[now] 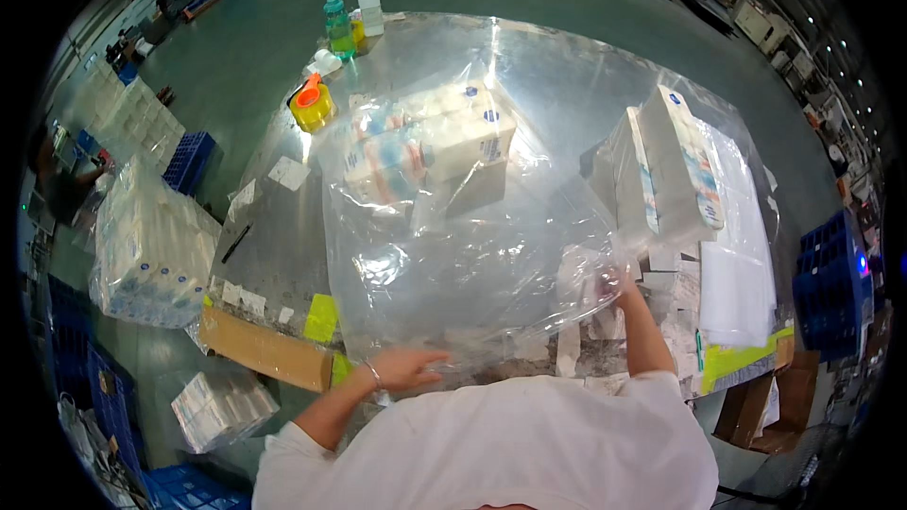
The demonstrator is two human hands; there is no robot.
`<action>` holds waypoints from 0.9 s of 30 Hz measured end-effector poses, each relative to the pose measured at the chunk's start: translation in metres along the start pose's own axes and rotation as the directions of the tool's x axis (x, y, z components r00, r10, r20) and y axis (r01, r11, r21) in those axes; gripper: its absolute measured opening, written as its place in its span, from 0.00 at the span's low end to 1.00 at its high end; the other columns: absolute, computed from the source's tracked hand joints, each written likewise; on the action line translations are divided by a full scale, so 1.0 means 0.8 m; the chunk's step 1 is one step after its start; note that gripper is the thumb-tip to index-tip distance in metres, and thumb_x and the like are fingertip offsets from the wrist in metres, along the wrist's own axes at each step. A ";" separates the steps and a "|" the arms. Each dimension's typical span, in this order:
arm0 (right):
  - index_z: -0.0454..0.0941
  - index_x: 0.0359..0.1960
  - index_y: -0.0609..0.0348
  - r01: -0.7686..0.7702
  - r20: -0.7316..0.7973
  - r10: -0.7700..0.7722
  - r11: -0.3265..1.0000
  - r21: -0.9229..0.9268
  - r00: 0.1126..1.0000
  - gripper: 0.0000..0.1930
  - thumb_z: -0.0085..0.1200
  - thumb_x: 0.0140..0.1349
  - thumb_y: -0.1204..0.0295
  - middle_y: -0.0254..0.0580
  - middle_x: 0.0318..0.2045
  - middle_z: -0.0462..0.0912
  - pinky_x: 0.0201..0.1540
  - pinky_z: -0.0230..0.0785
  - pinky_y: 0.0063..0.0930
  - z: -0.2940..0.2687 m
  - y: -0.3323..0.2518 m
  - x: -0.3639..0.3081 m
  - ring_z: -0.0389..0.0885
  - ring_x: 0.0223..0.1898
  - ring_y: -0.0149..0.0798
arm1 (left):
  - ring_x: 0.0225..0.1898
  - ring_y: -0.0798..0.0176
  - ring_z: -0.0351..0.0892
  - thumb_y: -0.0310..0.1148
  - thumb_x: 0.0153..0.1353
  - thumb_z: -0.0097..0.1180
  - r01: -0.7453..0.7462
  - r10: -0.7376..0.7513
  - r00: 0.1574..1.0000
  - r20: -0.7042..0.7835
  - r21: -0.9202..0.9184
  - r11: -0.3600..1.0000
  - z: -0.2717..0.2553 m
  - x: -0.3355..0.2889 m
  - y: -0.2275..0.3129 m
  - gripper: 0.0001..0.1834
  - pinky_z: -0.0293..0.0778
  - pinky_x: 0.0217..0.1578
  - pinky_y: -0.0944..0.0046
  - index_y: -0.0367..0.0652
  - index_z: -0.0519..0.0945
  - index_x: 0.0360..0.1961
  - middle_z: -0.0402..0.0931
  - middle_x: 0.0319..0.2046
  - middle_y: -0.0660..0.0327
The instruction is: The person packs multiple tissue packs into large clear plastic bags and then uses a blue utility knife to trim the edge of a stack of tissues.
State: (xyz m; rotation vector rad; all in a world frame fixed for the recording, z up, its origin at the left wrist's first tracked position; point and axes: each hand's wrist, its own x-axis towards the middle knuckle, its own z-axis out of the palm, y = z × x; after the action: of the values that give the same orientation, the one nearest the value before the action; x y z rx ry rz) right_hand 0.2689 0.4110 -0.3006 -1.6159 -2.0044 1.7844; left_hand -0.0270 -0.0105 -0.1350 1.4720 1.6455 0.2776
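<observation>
A large clear plastic bag (472, 255) is spread across the metal-topped table in front of me. Inside its far part, or under its film, lie white tissue packs (472, 137) with blue and pink print, side by side. At the bag's near left edge my left hand (411, 368) lies with its fingers stretched out, touching or just beside the film. My right hand (614, 285) is closed on the bag's near right edge, its fingertips partly covered by shiny film. More tissue packs (685, 161) stand on the right of the table, apart from my hands.
White plastic sheets (739, 255) lie at the table's right. Yellow tape (312, 106) and a green bottle (338, 30) stand at the far left; a black pen (236, 244) lies nearer. Bagged packs (156, 246) stack beyond the left edge. A cardboard box (770, 406) is at lower right.
</observation>
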 end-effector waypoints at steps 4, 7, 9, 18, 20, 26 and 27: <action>0.73 0.23 0.62 0.051 -0.564 0.012 0.994 0.095 0.826 0.06 0.45 0.53 0.75 0.39 0.14 0.73 0.14 0.62 0.25 -0.062 0.013 -0.080 0.72 0.16 0.30 | 0.32 0.57 0.74 0.45 0.56 0.50 0.024 -0.024 1.000 -0.006 -0.067 0.997 -0.049 -0.022 -0.030 0.22 0.70 0.36 0.63 0.44 0.71 0.48 0.75 0.35 0.54; 0.75 0.29 0.69 0.313 -0.727 -0.463 0.885 -0.345 0.508 0.11 0.45 0.54 0.72 0.44 0.22 0.78 0.30 0.67 0.30 -0.095 -0.071 -0.099 0.76 0.26 0.37 | 0.34 0.58 0.72 0.41 0.52 0.56 -0.093 -0.244 0.648 -0.721 -0.393 0.915 -0.113 -0.019 -0.044 0.24 0.68 0.38 0.63 0.41 0.70 0.47 0.73 0.34 0.54; 0.72 0.41 0.68 0.510 -0.704 -0.607 0.765 -0.393 0.368 0.15 0.47 0.53 0.71 0.49 0.34 0.77 0.39 0.66 0.29 -0.060 -0.190 -0.116 0.76 0.35 0.40 | 0.44 0.55 0.69 0.42 0.48 0.60 0.053 -0.199 0.226 -0.953 -0.192 0.980 -0.168 -0.001 -0.055 0.31 0.66 0.44 0.64 0.37 0.66 0.51 0.69 0.42 0.51; 0.42 0.61 0.66 0.189 -0.262 -0.630 0.556 -0.810 0.731 0.54 0.60 0.39 0.47 0.59 0.56 0.60 0.58 0.46 0.53 0.134 -0.416 0.069 0.57 0.59 0.48 | 0.64 0.50 0.43 0.66 0.31 0.60 0.455 -0.669 0.132 -0.732 -0.555 0.697 -0.204 0.112 -0.182 0.65 0.43 0.59 0.47 0.42 0.40 0.63 0.41 0.63 0.49; 0.41 0.61 0.65 0.081 -0.336 -0.518 0.626 -0.775 0.786 0.48 0.56 0.44 0.53 0.59 0.53 0.63 0.57 0.44 0.58 0.141 -0.404 0.113 0.61 0.57 0.48 | 0.64 0.50 0.43 0.66 0.30 0.60 0.471 -0.700 0.198 -0.686 -0.560 0.682 -0.211 0.130 -0.177 0.66 0.44 0.59 0.48 0.42 0.37 0.63 0.40 0.63 0.50; 0.65 0.50 0.57 0.118 -0.146 -0.393 0.575 -0.809 0.908 0.24 0.45 0.49 0.65 0.46 0.40 0.78 0.44 0.64 0.47 0.177 -0.354 0.186 0.76 0.43 0.48 | 0.53 0.53 0.65 0.64 0.32 0.60 0.430 -0.630 0.410 -0.659 -0.470 0.771 -0.216 0.169 -0.239 0.53 0.62 0.51 0.56 0.42 0.61 0.56 0.65 0.52 0.51; 0.69 0.48 0.56 0.111 -0.095 -0.345 0.533 -0.838 0.934 0.22 0.45 0.49 0.65 0.45 0.40 0.78 0.42 0.66 0.44 0.182 -0.346 0.192 0.76 0.42 0.47 | 0.50 0.54 0.70 0.64 0.32 0.60 0.440 -0.641 0.466 -0.610 -0.469 0.766 -0.220 0.171 -0.243 0.49 0.66 0.48 0.58 0.43 0.67 0.53 0.70 0.48 0.52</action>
State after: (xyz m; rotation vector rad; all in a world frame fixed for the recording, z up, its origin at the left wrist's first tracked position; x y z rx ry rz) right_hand -0.0708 0.4577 -0.2376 -1.4462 -2.9377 0.4340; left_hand -0.2745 0.1245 -0.2249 0.5298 2.5439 0.7682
